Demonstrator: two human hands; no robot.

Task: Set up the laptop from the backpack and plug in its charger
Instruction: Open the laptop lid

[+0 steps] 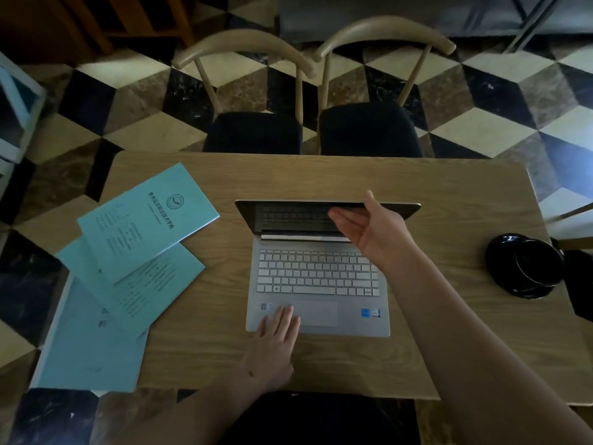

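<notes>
Both forearms reach in from the near edge of the table (199,345). Left hand (276,342) lies flat, fingers straight and together, fingertips pressing the near left corner of the laptop (317,284) beside its trackpad. Right hand (372,223) is at the lid's top edge: thumb over the rim, fingers straight against the dark screen, a loose grip with the lid part-way up. This silver laptop sits mid-table, keyboard showing. Three blue booklets (128,252) overlap at the left, one hanging past the table edge. At the right edge rests a black cup on its saucer (526,264). Two chairs (308,123) stand at the far side.
</notes>
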